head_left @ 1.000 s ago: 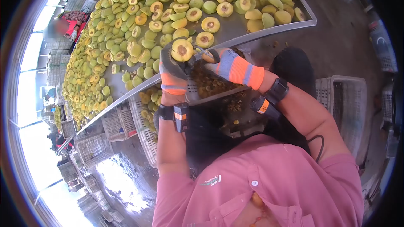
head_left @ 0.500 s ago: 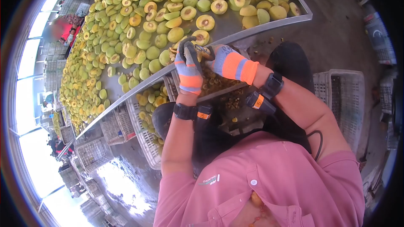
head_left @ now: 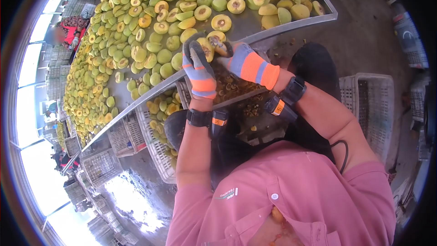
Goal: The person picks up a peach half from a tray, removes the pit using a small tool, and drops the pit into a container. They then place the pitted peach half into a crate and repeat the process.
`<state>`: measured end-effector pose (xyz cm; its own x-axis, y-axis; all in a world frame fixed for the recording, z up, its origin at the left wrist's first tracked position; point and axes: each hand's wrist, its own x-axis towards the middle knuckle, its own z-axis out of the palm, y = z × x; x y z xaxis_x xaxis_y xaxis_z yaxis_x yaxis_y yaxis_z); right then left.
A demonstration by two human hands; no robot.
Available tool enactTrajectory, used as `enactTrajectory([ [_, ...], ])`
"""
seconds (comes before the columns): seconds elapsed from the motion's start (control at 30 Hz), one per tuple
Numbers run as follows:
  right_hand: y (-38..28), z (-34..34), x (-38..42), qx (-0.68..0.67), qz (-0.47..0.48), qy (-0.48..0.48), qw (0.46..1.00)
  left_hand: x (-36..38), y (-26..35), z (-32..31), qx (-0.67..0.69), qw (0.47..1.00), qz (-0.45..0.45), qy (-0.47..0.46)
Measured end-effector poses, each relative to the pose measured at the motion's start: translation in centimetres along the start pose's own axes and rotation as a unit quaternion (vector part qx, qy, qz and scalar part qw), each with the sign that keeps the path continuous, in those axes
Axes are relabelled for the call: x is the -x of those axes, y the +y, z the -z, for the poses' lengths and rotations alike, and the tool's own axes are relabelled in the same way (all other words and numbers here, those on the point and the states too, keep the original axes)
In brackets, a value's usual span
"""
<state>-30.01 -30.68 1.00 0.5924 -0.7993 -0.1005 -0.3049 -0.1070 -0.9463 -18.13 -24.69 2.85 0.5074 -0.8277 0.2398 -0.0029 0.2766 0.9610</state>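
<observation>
My left hand [head_left: 199,70], in a grey and orange glove, grips a yellow-green stone-fruit half [head_left: 205,49] with its cut face toward my right hand. My right hand [head_left: 243,64], gloved alike, is closed around a small tool [head_left: 222,48] with a metal end; its exact kind is partly hidden by the fingers. The tool's end is right beside the fruit half. Both hands are just over the near rim of a metal table [head_left: 291,28] piled with fruit halves, and another cut half [head_left: 216,35] lies just beyond my fingers.
Below the table edge, a crate [head_left: 157,143] of fruit halves stands left of my knees. Scraps lie in a tray [head_left: 236,93] under my hands. A grey crate [head_left: 375,109] stands at right. A person in red [head_left: 73,32] works at the table's far left.
My left hand has shifted slightly left and its fingers have opened out around a fruit half, whose cut face now shows. The tool in my right hand has turned.
</observation>
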Motion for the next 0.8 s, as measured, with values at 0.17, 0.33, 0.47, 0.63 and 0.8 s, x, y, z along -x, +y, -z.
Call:
enactTrajectory([
  [0.17,-1.4,0.3,0.9,-0.334,-0.084,-0.098,0.934,0.6,3.3,-2.0,-0.157,0.983,-0.090,-0.014],
  [0.33,-2.1,2.4,0.5,-0.326,-0.086,-0.084,0.938,-0.3,-0.1,2.5,-0.191,0.975,-0.078,-0.077],
  [0.47,1.1,0.6,-1.4,-0.101,0.153,-0.039,0.982,-1.2,3.3,3.6,-0.170,0.969,0.010,-0.181],
  [0.63,-0.1,0.3,-0.7,0.049,0.090,-0.010,0.995,-1.5,0.0,4.2,-0.268,0.945,-0.120,-0.142],
  [0.8,-4.0,0.8,1.8,0.202,-0.010,-0.031,0.979,-1.4,-0.6,4.1,0.115,0.984,0.135,-0.004],
])
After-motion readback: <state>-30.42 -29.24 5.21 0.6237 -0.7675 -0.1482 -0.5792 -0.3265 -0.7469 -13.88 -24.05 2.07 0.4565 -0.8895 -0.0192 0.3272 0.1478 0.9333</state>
